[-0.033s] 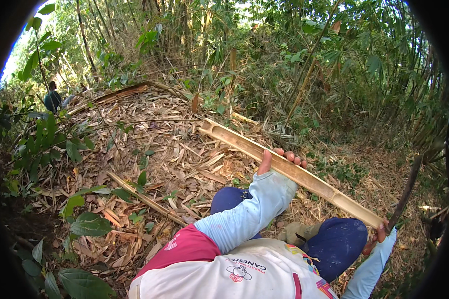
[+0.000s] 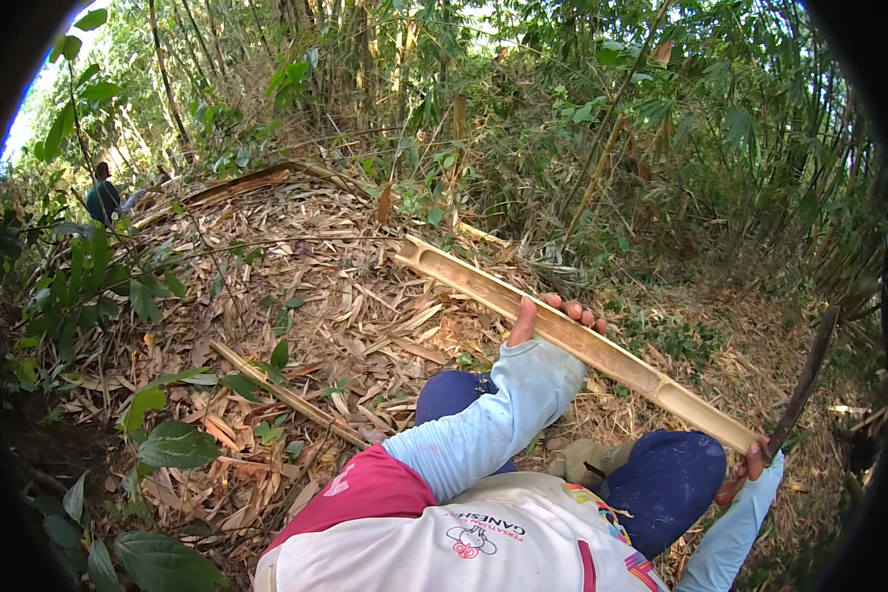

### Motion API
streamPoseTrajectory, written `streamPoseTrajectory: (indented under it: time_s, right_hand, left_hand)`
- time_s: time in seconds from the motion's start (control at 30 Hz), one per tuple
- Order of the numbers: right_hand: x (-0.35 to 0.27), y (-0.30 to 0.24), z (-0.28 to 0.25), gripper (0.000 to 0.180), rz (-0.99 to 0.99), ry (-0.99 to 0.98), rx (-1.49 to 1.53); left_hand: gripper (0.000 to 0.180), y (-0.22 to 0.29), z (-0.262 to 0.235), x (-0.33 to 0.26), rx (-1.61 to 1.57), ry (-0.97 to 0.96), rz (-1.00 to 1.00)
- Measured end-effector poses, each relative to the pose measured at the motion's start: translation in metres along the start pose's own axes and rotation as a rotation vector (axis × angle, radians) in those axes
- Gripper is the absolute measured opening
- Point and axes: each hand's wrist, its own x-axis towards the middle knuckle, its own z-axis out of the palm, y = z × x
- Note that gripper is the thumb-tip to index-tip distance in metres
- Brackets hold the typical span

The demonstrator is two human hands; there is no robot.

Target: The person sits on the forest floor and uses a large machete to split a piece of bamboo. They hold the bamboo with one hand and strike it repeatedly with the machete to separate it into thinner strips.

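A split length of bamboo (image 2: 622, 363), hollow side up with node walls inside, slants across in front of me from upper left to lower right. My left hand (image 2: 525, 323) is closed round its middle, thumb on the near edge and fingertips showing over the far edge. At the lower right end, my right hand (image 2: 750, 472) is closed, its fingers touching the bamboo's end. A long dark blade, seemingly a machete (image 2: 804, 385), rises from that hand, pointing up and to the right. Its handle is mostly hidden in the hand.
Dry leaves (image 2: 316, 286) cover the sloping ground. A thin bamboo strip (image 2: 286, 395) lies to my left, near green leafy plants (image 2: 180, 446). My bent knee (image 2: 666, 493) is under the bamboo's right part. Another person (image 2: 103, 197) sits far left. Bamboo thicket (image 2: 523, 118) stands behind.
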Motion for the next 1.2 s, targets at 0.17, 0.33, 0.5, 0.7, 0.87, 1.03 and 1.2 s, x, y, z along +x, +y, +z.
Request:
streamPoseTrajectory:
  time_s: [0.17, 0.33, 0.5, 0.7, 0.87, 1.03, 1.2]
  right_hand:
    - [-0.030, -0.023, -0.002, 0.045, 0.054, 0.115, 0.279]
    - [-0.032, -0.069, 0.022, 0.033, 0.108, 0.156, 0.342]
    - [-0.032, -0.056, 0.024, 0.042, 0.128, 0.196, 0.292]
    - [-0.032, -0.062, 0.025, 0.050, 0.100, 0.139, 0.286]
    - [-0.030, -0.067, 0.032, 0.051, 0.026, 0.121, 0.337]
    - [-0.029, -0.085, 0.041, 0.054, -0.001, 0.104, 0.369]
    - [-0.036, -0.093, 0.043, 0.049, 0.007, 0.071, 0.333]
  left_hand:
    - [0.047, -0.003, -0.007, -0.007, 0.226, 0.273, -0.165]
    - [0.058, 0.047, -0.098, -0.026, 0.937, 0.298, -0.542]
    - [0.052, 0.078, -0.111, -0.083, 2.201, -0.060, -0.824]
    - [0.043, 0.113, -0.105, -0.114, 2.559, -0.448, -0.925]
    - [0.043, 0.113, -0.114, -0.116, 2.585, -0.476, -0.985]
    - [0.043, 0.109, -0.119, -0.119, 2.584, -0.462, -1.000]
    - [0.043, 0.103, -0.123, -0.115, 2.580, -0.477, -1.028]
